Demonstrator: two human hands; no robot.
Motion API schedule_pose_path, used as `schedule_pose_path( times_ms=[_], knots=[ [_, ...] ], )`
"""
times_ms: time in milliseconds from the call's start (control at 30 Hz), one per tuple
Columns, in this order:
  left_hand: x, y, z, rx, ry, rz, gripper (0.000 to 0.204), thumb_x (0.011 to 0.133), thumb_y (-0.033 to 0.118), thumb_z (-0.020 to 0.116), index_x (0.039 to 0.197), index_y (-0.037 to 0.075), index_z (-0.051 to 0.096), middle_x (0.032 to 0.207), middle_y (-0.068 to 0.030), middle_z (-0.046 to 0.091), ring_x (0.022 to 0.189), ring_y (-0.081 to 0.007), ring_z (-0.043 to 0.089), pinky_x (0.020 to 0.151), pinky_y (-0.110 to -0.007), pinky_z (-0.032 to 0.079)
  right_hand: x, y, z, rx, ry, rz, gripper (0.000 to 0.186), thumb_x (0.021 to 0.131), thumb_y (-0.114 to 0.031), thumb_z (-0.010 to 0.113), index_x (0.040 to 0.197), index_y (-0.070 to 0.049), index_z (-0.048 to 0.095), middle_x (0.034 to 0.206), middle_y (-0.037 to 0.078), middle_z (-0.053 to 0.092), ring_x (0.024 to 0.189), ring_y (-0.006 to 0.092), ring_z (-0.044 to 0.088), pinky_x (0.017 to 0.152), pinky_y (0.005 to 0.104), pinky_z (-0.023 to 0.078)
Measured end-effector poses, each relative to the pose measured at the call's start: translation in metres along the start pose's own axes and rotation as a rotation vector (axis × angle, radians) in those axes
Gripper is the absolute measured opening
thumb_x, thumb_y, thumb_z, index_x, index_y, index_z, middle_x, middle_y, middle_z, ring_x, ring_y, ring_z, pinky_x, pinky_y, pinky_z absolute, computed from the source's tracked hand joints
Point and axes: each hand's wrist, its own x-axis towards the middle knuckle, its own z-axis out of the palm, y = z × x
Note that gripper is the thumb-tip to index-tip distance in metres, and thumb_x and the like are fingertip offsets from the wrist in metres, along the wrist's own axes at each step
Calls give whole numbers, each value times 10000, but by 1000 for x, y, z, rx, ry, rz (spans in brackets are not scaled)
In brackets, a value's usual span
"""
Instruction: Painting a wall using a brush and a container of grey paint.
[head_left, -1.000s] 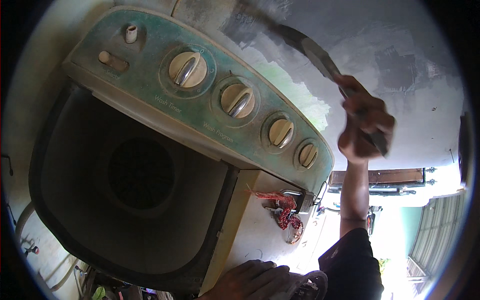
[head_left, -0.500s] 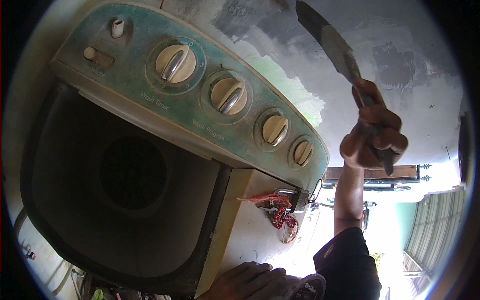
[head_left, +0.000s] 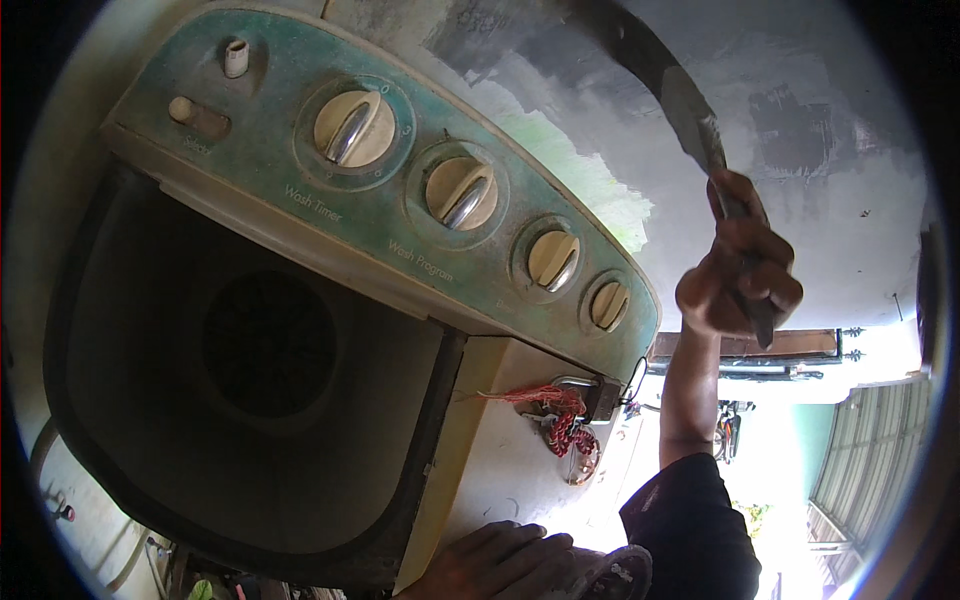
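The right arm point(head_left: 690, 400), in a dark sleeve point(head_left: 690, 530), rises beside the washing machine's point(head_left: 385, 215) right end, its right hand point(head_left: 742, 262) curled closed. The left hand point(head_left: 495, 562), back upward, fingers together, is at the machine's near side.

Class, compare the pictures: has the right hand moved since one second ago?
Yes: judged against the smallest knob, the right hand is now slightly lower and farther right in the view.

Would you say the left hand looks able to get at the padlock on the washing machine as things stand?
Probably yes: the machine top between the left hand and the padlock looks mostly open, though red cord lies beside the padlock and the hand seems occupied at a rounded container.
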Motion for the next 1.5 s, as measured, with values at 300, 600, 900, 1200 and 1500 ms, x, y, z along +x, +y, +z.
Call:
schedule_pose_path(
  times_ms=[300,600,900,1200,1500],
  knots=[
    [-6,-3,4,-30,53,28,504,789,351,693,1161,16,630,1129,-163,684,920,-352,682,763,-456,558,4,-5,12,26,18,9,258,838,146,531,952,-55,417,897,185,624,931,453,677,856,577,600],
    [9,5,-7,-81,103,33,531,764,437,723,1076,14,653,1064,-164,697,883,-350,691,741,-444,559,19,13,17,54,13,-120,300,922,-65,652,962,-92,356,993,158,624,1059,513,631,917,556,590],
    [14,12,-10,-73,54,-39,533,735,411,754,1074,14,646,1053,-149,696,890,-338,690,744,-439,556,24,16,33,53,123,-80,229,847,144,549,903,-39,424,900,182,658,997,467,673,834,490,616],
    [2,3,-1,-29,96,40,528,774,384,719,1134,9,626,1108,-162,690,924,-342,689,774,-439,563,45,14,32,-40,14,-199,248,747,138,548,874,-50,450,867,167,639,1038,465,642,806,479,621],
    [-5,3,6,-64,24,-55,511,771,326,700,1160,4,626,1103,-144,686,936,-333,680,774,-434,561,34,4,34,-18,-106,-18,281,892,-28,627,951,-104,363,996,153,632,1061,448,647,858,480,616]
  ],
)
